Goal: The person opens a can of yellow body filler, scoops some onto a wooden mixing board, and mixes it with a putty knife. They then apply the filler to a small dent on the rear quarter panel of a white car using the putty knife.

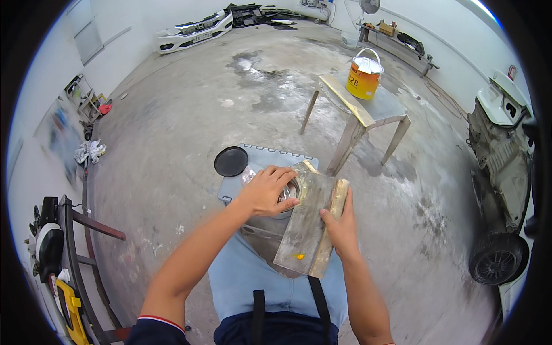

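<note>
I hold a grey wooden board with a pale strip along its right side and a yellow dab near its lower end. My right hand is closed on that right edge. My left hand curves over an open metal can at the board's upper left edge; I cannot make out exactly what its fingers grip, as they partly hide the can. Behind them, a light blue plastic surface bears a black round lid and some crumpled clear plastic.
A small table with a yellow-orange pail stands ahead. Car bumpers lie at the back wall, near a shelf. Car body parts and a wheel line the right. A dark rack stands left.
</note>
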The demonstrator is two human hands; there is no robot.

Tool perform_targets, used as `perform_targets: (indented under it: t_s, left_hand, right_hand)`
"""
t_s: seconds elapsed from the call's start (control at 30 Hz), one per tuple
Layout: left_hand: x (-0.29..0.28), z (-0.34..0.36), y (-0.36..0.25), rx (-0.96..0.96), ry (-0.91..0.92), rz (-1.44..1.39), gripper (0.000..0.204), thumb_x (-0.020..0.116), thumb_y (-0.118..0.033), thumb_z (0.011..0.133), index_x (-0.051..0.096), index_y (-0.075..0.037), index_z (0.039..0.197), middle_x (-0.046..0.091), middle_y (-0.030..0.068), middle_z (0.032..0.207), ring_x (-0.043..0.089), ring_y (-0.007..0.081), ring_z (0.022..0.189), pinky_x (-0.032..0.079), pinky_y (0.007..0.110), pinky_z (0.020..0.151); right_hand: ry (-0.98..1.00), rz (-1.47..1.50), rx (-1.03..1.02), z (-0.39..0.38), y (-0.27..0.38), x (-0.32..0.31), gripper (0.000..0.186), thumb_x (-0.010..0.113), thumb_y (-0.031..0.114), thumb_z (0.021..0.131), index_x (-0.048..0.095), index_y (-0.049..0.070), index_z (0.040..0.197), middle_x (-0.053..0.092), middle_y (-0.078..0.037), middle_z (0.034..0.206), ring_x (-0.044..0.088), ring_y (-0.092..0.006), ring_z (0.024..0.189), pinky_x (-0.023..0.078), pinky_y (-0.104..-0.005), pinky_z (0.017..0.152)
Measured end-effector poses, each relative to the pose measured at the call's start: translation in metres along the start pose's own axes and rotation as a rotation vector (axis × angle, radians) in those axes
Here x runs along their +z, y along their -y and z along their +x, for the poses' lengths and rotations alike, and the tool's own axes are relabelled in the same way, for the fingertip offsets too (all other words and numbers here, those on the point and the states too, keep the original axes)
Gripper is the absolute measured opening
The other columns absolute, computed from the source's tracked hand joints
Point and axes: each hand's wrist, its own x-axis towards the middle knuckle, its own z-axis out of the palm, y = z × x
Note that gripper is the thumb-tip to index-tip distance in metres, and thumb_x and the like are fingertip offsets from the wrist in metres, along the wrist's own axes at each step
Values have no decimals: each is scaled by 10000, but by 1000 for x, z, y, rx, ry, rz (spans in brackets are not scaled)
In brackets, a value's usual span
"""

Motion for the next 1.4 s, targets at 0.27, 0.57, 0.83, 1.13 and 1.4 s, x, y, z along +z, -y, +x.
perform_targets:
  t_s: [0.27,0.57,0.83,1.13,1.4]
  left_hand:
    - [23,9,-45,-493,-152,13,791,506,-636,1019,583,60,1389,577,253,1419,547,427,1284,436,495,1100]
    - [24,-1,-1,-580,-282,-559,312,584,-138,1018,718,-121,1299,711,168,1276,669,365,1177,523,407,992]
    - [58,8,-9,-858,-598,-588,345,465,-65,1045,732,-87,1263,728,169,1221,699,296,1053,527,381,934]
    - [55,8,-14,-799,-634,-509,302,499,-178,1061,715,-46,1225,689,141,1185,670,296,1056,504,379,966]
    - [24,7,1,-784,-349,-504,324,558,-244,1041,715,-59,1255,686,147,1219,654,325,1123,493,384,995]
  right_hand:
    - [-107,-13,68,-10,2,4,938,650,25,938,58,-35,1663,291,-278,1665,395,-361,1498,337,-398,1217]
    - [-52,104,115,-2,14,5,955,638,1,934,43,24,1682,303,-251,1665,414,-349,1478,354,-385,1202]
    - [-100,130,132,1,-1,5,955,639,-8,928,50,18,1680,310,-234,1665,394,-308,1487,352,-377,1200]
    - [-62,113,-33,20,-90,45,803,578,220,1086,78,24,1683,254,-242,1704,332,-329,1536,276,-379,1241]
    - [-22,80,21,20,-83,26,855,642,277,1054,119,6,1674,330,-256,1665,386,-331,1507,328,-385,1216]
